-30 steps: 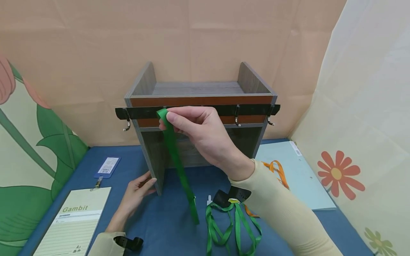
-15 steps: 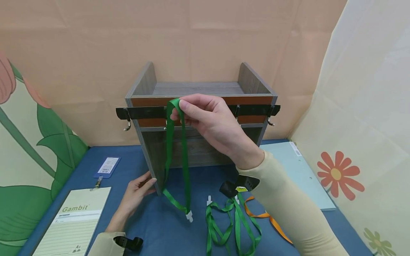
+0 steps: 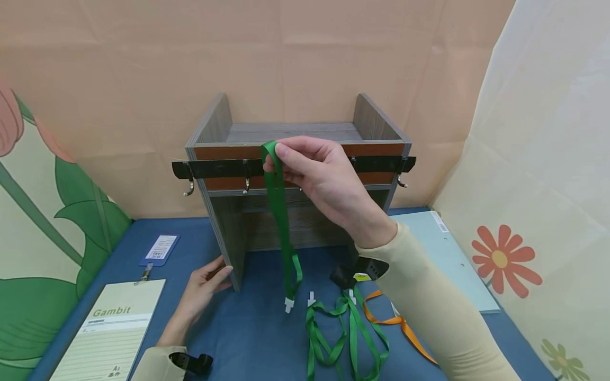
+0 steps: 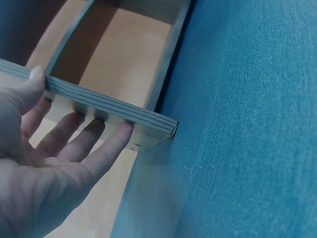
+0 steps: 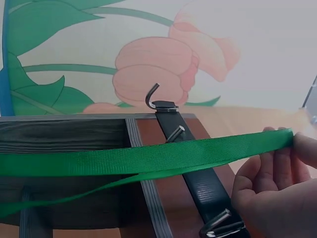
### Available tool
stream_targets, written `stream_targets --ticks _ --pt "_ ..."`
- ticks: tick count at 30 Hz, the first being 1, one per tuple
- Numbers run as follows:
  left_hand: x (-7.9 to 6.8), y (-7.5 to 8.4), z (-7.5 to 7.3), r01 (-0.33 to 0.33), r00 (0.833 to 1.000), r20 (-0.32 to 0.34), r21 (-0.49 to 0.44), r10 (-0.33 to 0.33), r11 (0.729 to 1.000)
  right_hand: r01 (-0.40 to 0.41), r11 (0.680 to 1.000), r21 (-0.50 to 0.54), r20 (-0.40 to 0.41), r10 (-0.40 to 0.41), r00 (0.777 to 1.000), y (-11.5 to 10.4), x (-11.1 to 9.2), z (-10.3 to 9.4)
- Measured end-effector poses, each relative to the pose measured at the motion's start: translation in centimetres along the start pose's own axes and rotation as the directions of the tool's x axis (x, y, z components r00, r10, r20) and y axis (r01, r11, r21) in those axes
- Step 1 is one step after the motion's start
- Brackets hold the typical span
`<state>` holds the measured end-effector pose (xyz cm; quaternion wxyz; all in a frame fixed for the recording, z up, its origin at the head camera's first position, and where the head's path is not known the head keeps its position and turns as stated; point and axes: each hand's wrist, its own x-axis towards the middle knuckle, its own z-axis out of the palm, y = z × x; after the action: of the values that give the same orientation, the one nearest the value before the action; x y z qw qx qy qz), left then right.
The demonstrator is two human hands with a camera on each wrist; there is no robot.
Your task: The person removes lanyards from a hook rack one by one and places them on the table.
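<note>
My right hand [image 3: 321, 182] pinches a green lanyard [image 3: 276, 198] at the top of its loop, in front of the black hook rail [image 3: 216, 168]. Its two strands hang down to a white clip [image 3: 289, 305] at the bottom. In the right wrist view, the lanyard [image 5: 148, 157] crosses in front of the rail and a metal hook [image 5: 176, 133]. My left hand [image 3: 204, 291] grips the grey wooden shelf [image 3: 224, 233] low on its left side. The left wrist view has the thumb at the panel's front edge [image 4: 114, 105] and the fingers along its outer face.
More green lanyards [image 3: 352, 338] lie on the blue tablecloth [image 3: 257, 344], with an orange lanyard [image 3: 412, 338] beside them under my right forearm. A pale blue folder [image 3: 457, 275] is at right. A notepad on a clipboard [image 3: 114, 323] and a blue card holder [image 3: 161, 247] are at left.
My right hand has moved up and to the right with the green lanyard, which swung and now hangs with its strands closer together. The left hand has stayed on the shelf.
</note>
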<state>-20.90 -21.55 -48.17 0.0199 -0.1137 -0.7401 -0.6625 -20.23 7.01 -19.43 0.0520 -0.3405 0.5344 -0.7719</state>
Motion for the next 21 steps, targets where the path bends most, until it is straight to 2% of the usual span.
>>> stream_targets --ticks 6,12,15,21 --pt "0.1 -0.1 0.0 -0.007 1.0 0.003 -0.004 0.007 1.0 0.017 0.998 -0.058 -0.047 -0.02 0.999 -0.1 -0.3 -0.2" --pt "0.1 0.0 0.0 -0.013 1.0 0.007 -0.001 0.013 1.0 0.03 0.991 -0.132 -0.049 -0.036 0.998 0.1 -0.7 -0.2" --pt "0.0 0.0 -0.1 -0.013 1.0 0.007 -0.004 0.013 1.0 0.05 0.988 -0.144 -0.02 -0.053 0.998 0.2 -1.1 -0.2" --pt "0.0 -0.1 -0.1 -0.011 1.0 0.008 -0.009 0.011 1.0 0.062 0.994 -0.09 0.078 -0.055 0.995 0.7 -1.4 -0.1"
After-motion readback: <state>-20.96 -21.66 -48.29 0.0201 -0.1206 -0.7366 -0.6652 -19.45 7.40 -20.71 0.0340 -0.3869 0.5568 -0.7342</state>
